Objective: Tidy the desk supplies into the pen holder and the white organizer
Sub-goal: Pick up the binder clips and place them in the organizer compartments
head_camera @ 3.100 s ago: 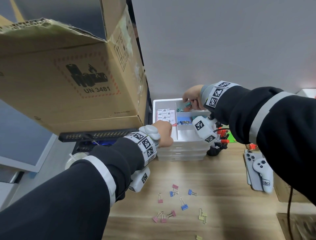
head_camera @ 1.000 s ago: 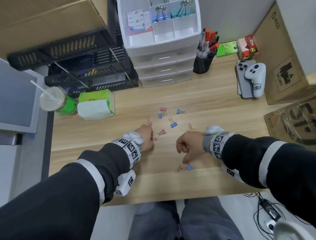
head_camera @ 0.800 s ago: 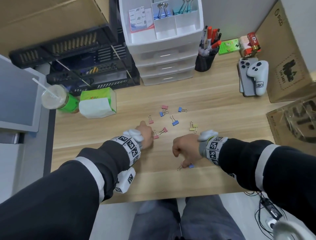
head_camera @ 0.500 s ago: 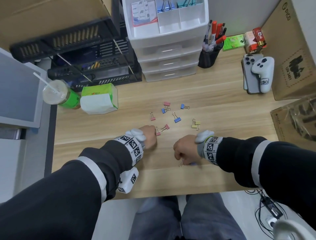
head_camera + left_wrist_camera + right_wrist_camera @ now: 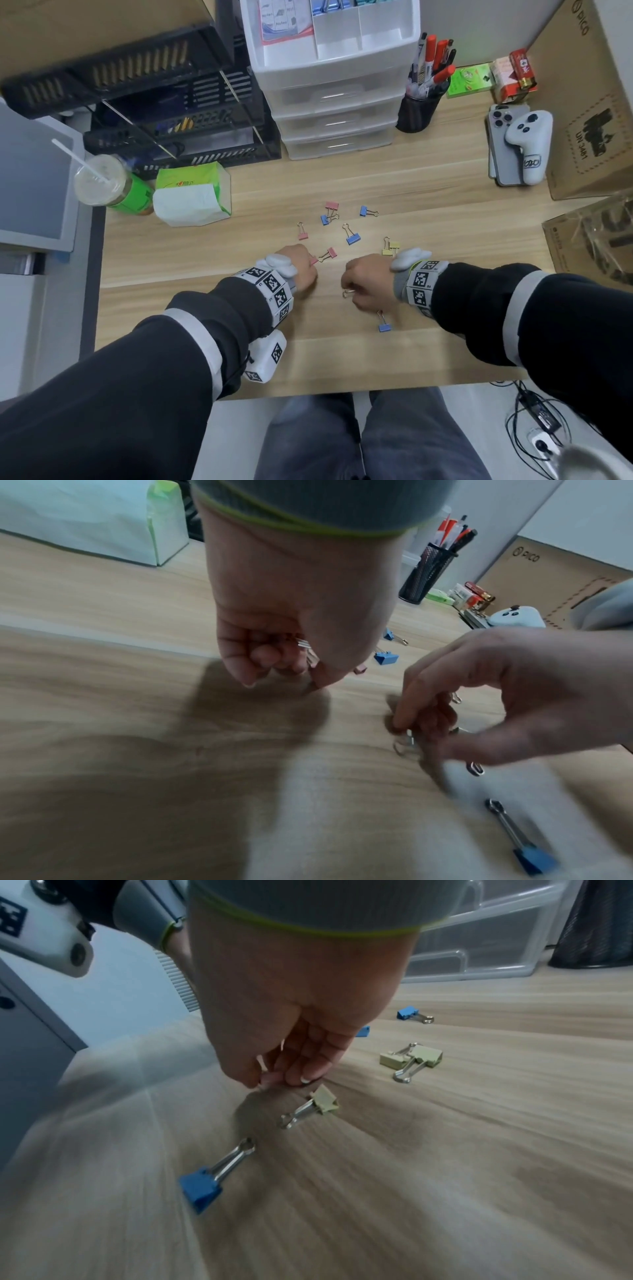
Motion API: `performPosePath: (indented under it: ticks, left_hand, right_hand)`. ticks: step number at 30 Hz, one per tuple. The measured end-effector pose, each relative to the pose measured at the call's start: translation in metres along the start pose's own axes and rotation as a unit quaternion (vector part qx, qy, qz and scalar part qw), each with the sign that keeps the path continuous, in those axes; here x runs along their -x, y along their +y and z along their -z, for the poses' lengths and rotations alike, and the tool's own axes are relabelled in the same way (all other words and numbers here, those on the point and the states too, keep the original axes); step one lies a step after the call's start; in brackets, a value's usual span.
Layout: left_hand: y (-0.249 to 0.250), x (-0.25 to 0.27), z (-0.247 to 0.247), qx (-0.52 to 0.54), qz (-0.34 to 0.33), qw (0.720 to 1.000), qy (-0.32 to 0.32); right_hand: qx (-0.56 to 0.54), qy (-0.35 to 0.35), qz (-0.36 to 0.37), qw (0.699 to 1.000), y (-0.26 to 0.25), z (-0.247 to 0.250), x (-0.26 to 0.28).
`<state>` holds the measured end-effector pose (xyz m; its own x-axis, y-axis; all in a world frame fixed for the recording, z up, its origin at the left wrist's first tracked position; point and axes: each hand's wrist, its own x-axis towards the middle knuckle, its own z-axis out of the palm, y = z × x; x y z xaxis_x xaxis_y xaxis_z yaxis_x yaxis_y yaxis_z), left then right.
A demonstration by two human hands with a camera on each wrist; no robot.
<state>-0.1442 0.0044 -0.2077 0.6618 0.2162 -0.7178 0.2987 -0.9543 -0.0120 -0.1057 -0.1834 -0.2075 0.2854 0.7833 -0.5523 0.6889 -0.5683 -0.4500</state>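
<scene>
Pinching binder clips (image 5: 310, 653), both hands (image 5: 368, 281)

small binder clips (image 5: 351, 235) in pink, blue and pale yellow lie scattered flat on the wooden desk, wire handles folded out. a blue clip (image 5: 383, 323) lies alone nearest the desk's front edge, and a pair of yellow clips (image 5: 390, 247) touch each other to the right of the cluster. the white organizer (image 5: 337, 77), a stack of translucent drawers with a divided top tray already holding clips, stands at the back; just to its right stands the black mesh pen holder (image 5: 416, 111), upright and full of markers.
</scene>
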Motion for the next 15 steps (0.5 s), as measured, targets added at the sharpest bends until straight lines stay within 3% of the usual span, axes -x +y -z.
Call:
performPosePath:
  ticks: [7,11,15]
  left_hand:
    - [-0.009,0.005,0.003,0.035,0.014,0.998,0.043]
    - [-0.009,0.002,0.005,0.062,0.005,0.997,0.049]
    - [-0.017,-0.005,0.006,0.100,-0.007,0.994,0.046]
  right_hand:
    - [-0.142,0.136,-0.069,0.978,0.011,0.038,-0.017]
    - [-0.197,0.145,-0.088,0.966,0.013,0.047,-0.028]
    - [-0.168,0.086,-0.060,0.980,0.007,0.049,-0.038]
